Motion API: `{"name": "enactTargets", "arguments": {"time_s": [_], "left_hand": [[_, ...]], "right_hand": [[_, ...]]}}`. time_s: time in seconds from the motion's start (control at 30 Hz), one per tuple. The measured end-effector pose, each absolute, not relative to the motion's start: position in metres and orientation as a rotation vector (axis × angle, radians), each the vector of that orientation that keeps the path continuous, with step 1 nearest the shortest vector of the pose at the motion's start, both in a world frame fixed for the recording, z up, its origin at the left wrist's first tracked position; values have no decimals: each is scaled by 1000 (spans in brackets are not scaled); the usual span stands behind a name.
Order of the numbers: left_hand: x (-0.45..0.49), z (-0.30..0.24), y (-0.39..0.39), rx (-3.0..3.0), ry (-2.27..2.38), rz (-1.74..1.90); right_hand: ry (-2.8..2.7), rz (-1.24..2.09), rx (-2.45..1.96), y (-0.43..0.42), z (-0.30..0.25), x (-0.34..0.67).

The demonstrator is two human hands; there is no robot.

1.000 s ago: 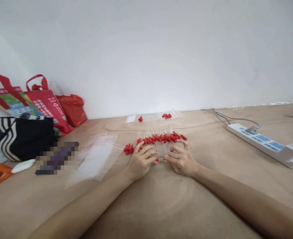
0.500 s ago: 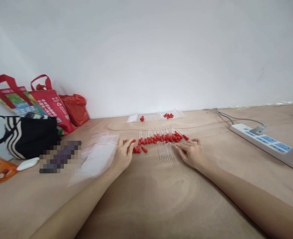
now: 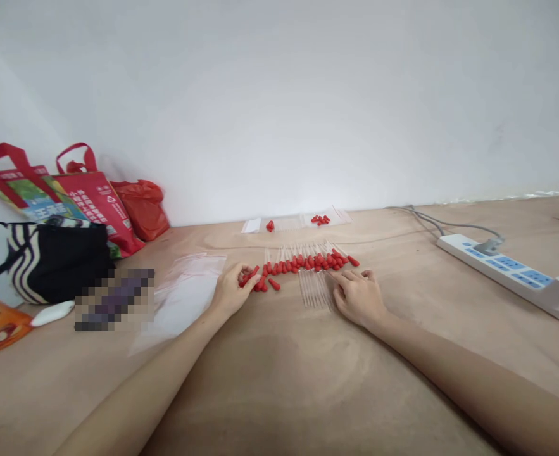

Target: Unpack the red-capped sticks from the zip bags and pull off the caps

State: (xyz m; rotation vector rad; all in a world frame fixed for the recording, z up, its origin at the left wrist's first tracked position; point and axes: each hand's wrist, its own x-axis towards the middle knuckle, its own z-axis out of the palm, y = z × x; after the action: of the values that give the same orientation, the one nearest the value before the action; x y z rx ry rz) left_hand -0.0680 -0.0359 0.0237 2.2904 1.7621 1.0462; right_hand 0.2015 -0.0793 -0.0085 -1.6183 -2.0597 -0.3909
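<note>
My left hand (image 3: 232,290) is curled, with red dropper bulbs (image 3: 249,276) between its thumb and fingers. Beside its fingertips, several loose red bulbs lie in a small cluster (image 3: 261,285), and a single bulb (image 3: 274,284) rests just to the right. My right hand (image 3: 359,296) lies palm down, fingers apart and index finger reaching to the upper right end of a row of thin clear dropper tubes (image 3: 313,291). Behind both hands stretches a long row of red bulbs (image 3: 302,261), with more clear tubes (image 3: 302,249) pointing away from it.
Flat clear zip bags (image 3: 188,291) lie left of my left hand. Small bags with red bulbs (image 3: 320,220) sit near the wall. A white power strip (image 3: 507,269) is at right; shopping bags (image 3: 103,202), a black striped bag (image 3: 65,259) and a blurred-out dark object (image 3: 118,297) are at left.
My left hand has turned and lowered towards the loose bulbs, and more red shows between its fingers. My right hand has shifted slightly, its fingers still by the tube ends.
</note>
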Motion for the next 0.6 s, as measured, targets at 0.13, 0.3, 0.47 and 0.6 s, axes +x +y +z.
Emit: {"name": "enactTargets", "arguments": {"time_s": [0.13,0.3,0.47,0.6], "left_hand": [[-70,24,-36,2268,1744,1039],[-73,35,-25,2303,1914,1001],[-65,48,10,2008,2062,466],[-54,45,34,1904,2031,317]], "right_hand": [[-2103,-369,-1583,-82,-7,200],[-2129,-331,-1534,-81,-6,199],[-2142,-292,-1488,-82,-7,200],[-2139,-271,-1461,-81,-6,201]]}}
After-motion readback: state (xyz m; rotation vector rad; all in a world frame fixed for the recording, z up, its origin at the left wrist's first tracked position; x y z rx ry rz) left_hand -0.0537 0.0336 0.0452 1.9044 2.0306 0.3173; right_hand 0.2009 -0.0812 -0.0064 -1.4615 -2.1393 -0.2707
